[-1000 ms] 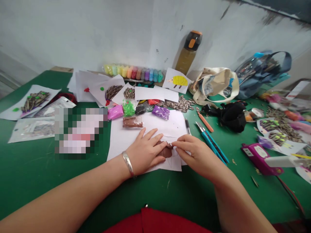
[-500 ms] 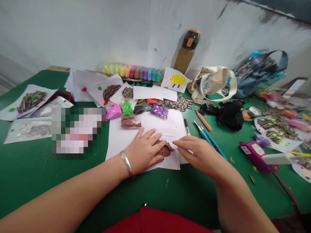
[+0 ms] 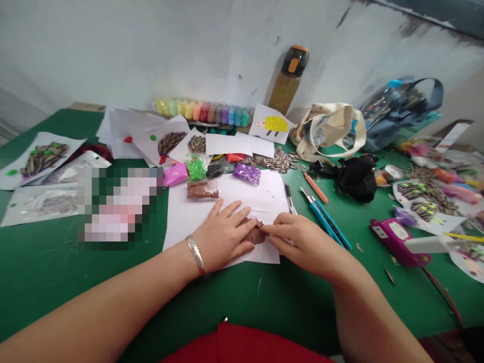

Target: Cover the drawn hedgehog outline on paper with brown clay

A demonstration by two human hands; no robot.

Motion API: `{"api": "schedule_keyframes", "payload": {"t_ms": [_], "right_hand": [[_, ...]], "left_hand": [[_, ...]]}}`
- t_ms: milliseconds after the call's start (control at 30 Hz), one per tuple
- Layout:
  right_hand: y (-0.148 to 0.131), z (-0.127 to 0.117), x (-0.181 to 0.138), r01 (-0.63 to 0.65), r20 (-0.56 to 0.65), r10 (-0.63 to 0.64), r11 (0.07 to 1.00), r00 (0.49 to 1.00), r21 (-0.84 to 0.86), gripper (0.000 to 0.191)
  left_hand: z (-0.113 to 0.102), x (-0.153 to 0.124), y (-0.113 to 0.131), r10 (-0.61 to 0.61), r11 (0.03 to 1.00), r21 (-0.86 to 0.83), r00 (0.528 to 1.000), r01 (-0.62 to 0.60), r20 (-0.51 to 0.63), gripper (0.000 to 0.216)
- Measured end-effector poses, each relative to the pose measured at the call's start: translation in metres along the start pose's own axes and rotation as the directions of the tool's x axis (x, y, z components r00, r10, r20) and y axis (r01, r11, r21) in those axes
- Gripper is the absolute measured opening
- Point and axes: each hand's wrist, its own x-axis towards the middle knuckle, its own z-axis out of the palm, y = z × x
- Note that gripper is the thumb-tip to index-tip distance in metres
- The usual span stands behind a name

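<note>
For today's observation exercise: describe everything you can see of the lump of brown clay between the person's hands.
The brown clay is a small, flattened, dull dark-brown lump with an uneven edge, soft-looking like modelling dough. It lies flat on the white paper on the green table. The left hand rests open beside it, fingertips on its left side and hiding part of it; the right hand seems to pinch its upper right edge.

A flattened lump of brown clay (image 3: 258, 235) lies centre frame on a white paper sheet (image 3: 189, 222), partly covered.
</note>
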Motion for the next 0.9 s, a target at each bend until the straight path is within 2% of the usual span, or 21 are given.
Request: {"api": "schedule_keyframes", "payload": {"t_ms": [100,300,533,700,900], "right_hand": [[0.001,0.000,0.000,-0.009,-0.028,0.009,1.000,1.000,-0.010,0.028],[0.003,0.009,0.002,-0.043,0.013,0.047,0.975,0.999,-0.218,0.031],[0.001,0.006,0.004,-0.010,-0.030,0.006,0.993,1.000,-0.116,0.028],[-0.001,0.010,0.006,-0.018,0.046,0.029,0.975,0.999,-0.222,0.028],[-0.005,0.015,0.008,-0.061,0.013,0.066,0.966,0.998,-0.253,0.029]], "left_hand": [[0.000,0.000,0.000,-0.003,1.000,-0.006,1.000,0.003,-0.012,0.047],[0.000,0.000,0.001,-0.007,1.000,-0.006,1.000,0.007,-0.013,0.047],[0.001,-0.001,-0.001,0.001,1.000,0.019,1.000,-0.001,0.010,0.048],[0.000,-0.001,-0.002,0.000,1.000,0.011,1.000,0.000,0.000,0.049],[-0.003,-0.001,-0.002,-0.038,0.999,0.009,0.999,0.038,0.020,0.055]]}}
